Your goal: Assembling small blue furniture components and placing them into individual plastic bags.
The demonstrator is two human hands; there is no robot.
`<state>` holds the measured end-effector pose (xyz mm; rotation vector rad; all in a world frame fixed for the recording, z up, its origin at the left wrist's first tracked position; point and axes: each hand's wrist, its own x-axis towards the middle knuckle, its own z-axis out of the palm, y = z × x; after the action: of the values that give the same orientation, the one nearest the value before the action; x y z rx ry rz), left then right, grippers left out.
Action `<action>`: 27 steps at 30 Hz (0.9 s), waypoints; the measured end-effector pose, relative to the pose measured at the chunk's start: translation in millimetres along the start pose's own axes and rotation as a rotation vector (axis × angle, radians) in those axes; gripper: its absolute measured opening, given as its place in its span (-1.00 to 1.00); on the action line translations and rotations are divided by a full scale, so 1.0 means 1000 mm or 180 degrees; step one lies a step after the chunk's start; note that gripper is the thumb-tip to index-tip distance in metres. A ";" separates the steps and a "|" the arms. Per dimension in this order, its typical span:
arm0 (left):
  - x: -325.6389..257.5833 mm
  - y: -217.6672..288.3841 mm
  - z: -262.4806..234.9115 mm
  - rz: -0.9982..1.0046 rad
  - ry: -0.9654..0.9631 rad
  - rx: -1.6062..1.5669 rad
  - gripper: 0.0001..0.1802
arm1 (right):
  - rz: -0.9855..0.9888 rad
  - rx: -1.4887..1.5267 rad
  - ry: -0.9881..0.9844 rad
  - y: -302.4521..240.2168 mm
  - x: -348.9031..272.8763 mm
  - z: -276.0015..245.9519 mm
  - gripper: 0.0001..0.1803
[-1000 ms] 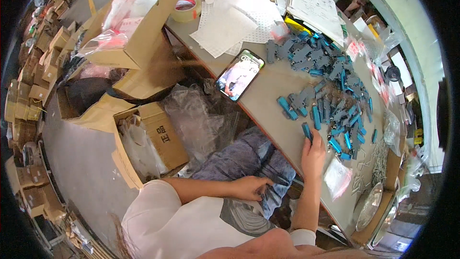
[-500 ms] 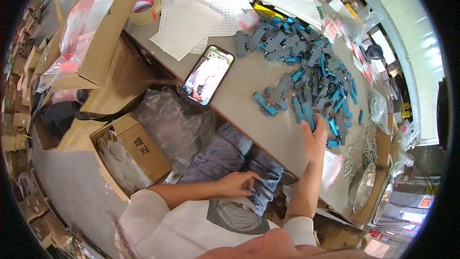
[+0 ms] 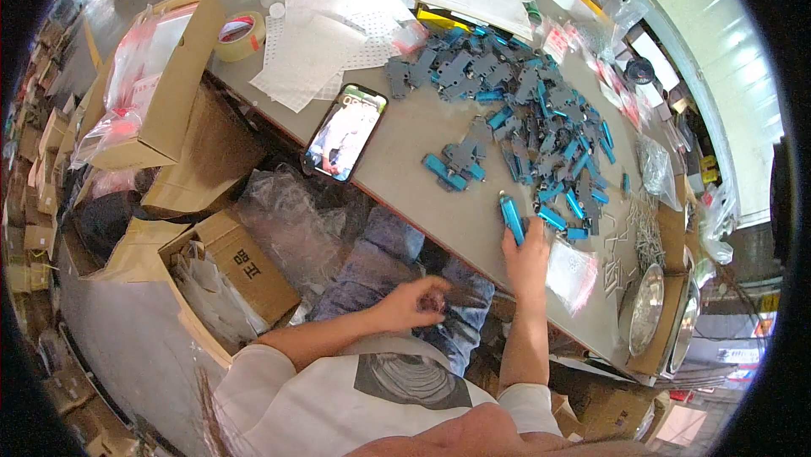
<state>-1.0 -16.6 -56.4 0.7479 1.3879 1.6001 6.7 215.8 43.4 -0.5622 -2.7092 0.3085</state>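
Note:
My right hand (image 3: 527, 254) is closed round one small part with a bright blue strip and a dark body (image 3: 511, 219), lifted at the near side of the table. Just beyond it spreads a large heap of similar blue and dark grey parts (image 3: 549, 127). A few more of these parts (image 3: 454, 171) lie together left of the heap. Over my lap, my left hand (image 3: 410, 305) is curled, its fingers bent round something small and dark that I cannot make out.
A phone (image 3: 346, 132) lies by the table's left edge, near paper sheets (image 3: 304, 56) and a tape roll (image 3: 240, 36). Clear plastic bags (image 3: 573, 275), loose metal pins (image 3: 649, 242) and a metal bowl (image 3: 646, 312) are at the right. Open cardboard boxes (image 3: 245, 267) stand at the left.
My right hand has drawn back from the heap toward me, bringing one blue and dark part with it. My left hand has risen slightly off my lap. The whole view has shifted a little.

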 end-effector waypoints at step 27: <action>0.018 0.052 0.092 -0.0084 0.1972 -0.2530 -0.68 | 0.2406 0.4775 0.1054 -0.045 -0.140 0.019 -0.73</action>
<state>59.4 41.3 11.3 -0.2599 0.9789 2.2374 104.6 114.3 -2.9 -0.9002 -1.1990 1.9036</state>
